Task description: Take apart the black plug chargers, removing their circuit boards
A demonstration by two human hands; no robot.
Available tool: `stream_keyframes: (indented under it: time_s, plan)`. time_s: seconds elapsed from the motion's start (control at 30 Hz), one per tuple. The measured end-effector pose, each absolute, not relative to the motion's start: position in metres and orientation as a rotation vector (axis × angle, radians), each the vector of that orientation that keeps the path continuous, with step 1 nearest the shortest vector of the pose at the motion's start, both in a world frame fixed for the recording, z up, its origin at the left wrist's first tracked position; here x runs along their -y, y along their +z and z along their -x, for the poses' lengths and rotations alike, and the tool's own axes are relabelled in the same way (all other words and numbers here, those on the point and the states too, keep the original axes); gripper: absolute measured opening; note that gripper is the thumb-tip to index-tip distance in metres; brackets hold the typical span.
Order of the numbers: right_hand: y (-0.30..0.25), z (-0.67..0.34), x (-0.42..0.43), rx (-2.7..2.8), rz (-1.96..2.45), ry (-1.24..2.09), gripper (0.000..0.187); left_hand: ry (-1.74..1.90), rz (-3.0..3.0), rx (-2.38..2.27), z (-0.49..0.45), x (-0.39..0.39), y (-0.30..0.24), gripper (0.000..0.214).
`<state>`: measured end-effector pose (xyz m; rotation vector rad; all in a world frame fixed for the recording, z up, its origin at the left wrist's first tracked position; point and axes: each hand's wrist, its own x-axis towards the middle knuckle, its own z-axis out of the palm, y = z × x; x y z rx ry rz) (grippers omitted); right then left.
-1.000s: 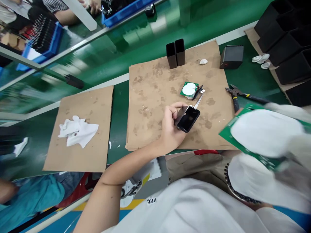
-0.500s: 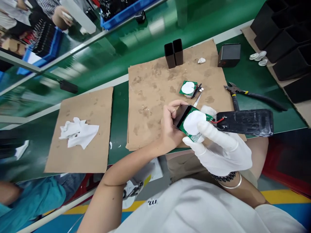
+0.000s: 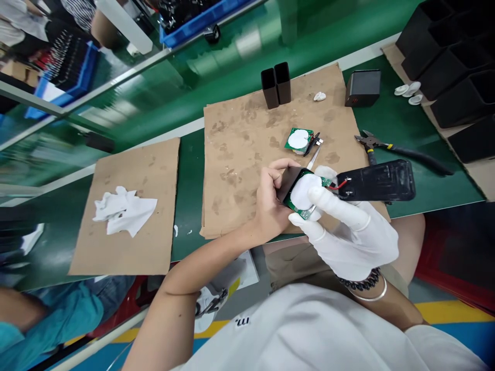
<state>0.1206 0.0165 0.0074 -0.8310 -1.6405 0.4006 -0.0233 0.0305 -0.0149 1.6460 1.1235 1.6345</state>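
My bare left hand (image 3: pixel 269 201) is closed around a black plastic housing (image 3: pixel 288 180), its open end facing right. My right hand (image 3: pixel 348 226), in a white glove, grips a green circuit board (image 3: pixel 297 206) with a round white pad (image 3: pixel 305 191) on its face. The board's left part sits inside the housing's mouth. Red and black wires join the board to a black end cover (image 3: pixel 377 181), which sticks out to the right above the gloved hand. Beyond my hands, a second green board with white paste (image 3: pixel 299 139) lies on the cardboard, beside a small pointed tool (image 3: pixel 314 158).
Diagonal cutters (image 3: pixel 402 149) lie right of the cardboard (image 3: pixel 240 154). Two black housings (image 3: pixel 276 87) stand at its back edge, with a closed black box (image 3: pixel 362 87) farther right. Several large black housings (image 3: pixel 456 62) fill the right corner. White cloth (image 3: pixel 126 210) rests on the left cardboard.
The circuit board has moved left, deeper into the housing. The wired end cover has come left with it and tilted slightly upward. My left hand stays in place.
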Motion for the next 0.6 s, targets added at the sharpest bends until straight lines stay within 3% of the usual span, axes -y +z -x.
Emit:
stream_keyframes:
  time_s: [0.13, 0.37, 0.6]
  plan:
    - [0.0102, -0.1202, -0.0173, 1.643, 0.797, 0.407, 0.064, 1.624, -1.663, -1.131, 0.0237, -0.0301, -0.0145, 0.039]
    - [0.0144, -0.1210, -0.0159, 1.655, 0.831, 0.424, 0.053, 1.632, -1.741, -1.113, 0.0255, -0.0313, -0.0141, 0.036]
    - [0.0142, -0.1206, -0.0154, 1.660, 0.840, 0.409, 0.065, 1.637, -1.793, -1.122, 0.0254, -0.0321, -0.0153, 0.036]
